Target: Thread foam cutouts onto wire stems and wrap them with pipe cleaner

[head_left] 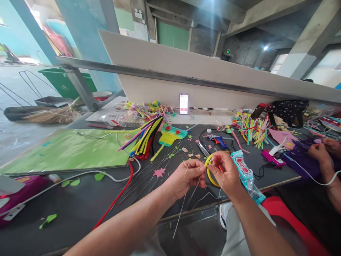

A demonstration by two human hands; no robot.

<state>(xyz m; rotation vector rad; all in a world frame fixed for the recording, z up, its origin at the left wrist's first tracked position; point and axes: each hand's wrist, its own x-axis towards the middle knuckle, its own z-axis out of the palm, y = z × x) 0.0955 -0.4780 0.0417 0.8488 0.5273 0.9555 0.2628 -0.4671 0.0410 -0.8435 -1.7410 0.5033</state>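
Observation:
Fingertips of both hands meet just above the table's front edge. My left hand is closed in a pinch on a yellow pipe cleaner, which bends in a loop between the hands. My right hand also pinches it from the other side. Thin bare wires hang below the fingers; exactly how they are gripped is hidden. Behind the hands lie scissors and a blue glue gun. A blue snack packet is beside my right hand.
Colourful pipe cleaners lie in a bundle near a green board. A lit phone leans against the white partition. Cables and paper scraps cross the dark table. Another person's hands work at the right.

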